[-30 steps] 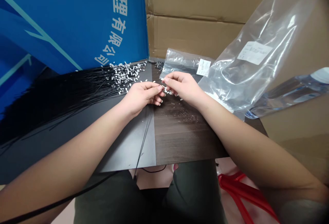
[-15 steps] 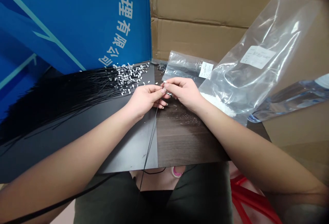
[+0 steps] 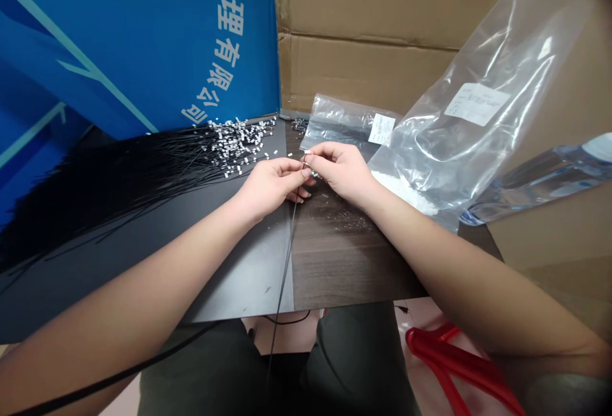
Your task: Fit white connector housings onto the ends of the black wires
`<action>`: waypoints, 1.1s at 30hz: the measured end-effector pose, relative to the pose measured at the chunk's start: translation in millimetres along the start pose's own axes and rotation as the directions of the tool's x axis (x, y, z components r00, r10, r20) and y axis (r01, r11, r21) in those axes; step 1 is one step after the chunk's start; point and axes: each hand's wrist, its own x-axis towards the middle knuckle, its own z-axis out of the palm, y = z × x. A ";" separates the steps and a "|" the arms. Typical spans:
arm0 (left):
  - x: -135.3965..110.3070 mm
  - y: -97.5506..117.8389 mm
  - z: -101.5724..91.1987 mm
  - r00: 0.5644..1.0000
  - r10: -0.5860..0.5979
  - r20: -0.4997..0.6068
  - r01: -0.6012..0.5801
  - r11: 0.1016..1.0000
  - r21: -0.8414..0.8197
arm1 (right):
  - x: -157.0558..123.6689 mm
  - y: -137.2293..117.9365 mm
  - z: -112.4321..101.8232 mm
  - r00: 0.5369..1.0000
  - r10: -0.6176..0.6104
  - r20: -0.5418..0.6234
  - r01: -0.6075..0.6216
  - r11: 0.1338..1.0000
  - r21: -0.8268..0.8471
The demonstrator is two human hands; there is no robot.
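Over the table my left hand (image 3: 272,188) pinches a thin black cable (image 3: 288,244) near its upper end, thumb against forefinger. The cable's long end hangs over the table's front edge toward the lap. My right hand (image 3: 345,169) meets the left at the fingertips, holding a small white connector (image 3: 306,152) at the cable's end. Fine wires between the fingertips are too small to make out clearly. Left of the hands lies a large bundle of black cables (image 3: 95,180), tipped with many white connectors (image 3: 239,139). A few white pieces sit partly hidden behind the fingers.
At the back lies a flat clear bag (image 3: 339,124) with dark contents. Right of it, a large clear plastic bag (image 3: 478,129) holds white pieces (image 3: 406,194). A plastic bottle (image 3: 540,174) lies beyond. Cardboard (image 3: 363,2) and a blue panel (image 3: 157,34) stand behind the table.
Both hands stay together in nearly the same spot. The cable's hanging end has swung slightly right. My right leg has shifted left, showing more of the red frame below the table.
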 end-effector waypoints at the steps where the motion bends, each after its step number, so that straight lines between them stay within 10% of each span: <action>1: 1.1 0.8 -2.4 0.999 0.030 -0.022 -0.029 0.999 0.037 | 0.5 -0.2 -1.7 1.000 -0.024 -0.005 0.024 0.999 -0.048; 7: 6.6 6.2 -18.8 0.961 0.274 -0.041 -0.254 0.932 0.257 | -2.3 -3.8 -9.3 0.990 0.009 0.138 0.028 0.964 -0.264; 15: 5.8 4.7 -23.9 0.947 0.318 0.050 -0.289 0.770 0.569 | -6.0 -7.2 -7.4 0.985 0.019 0.173 0.043 0.937 -0.346; 33: 12.1 5.1 -20.5 0.990 0.139 0.017 -0.140 0.973 0.184 | -4.2 -1.4 -3.0 0.983 -0.126 0.132 0.171 0.888 -0.427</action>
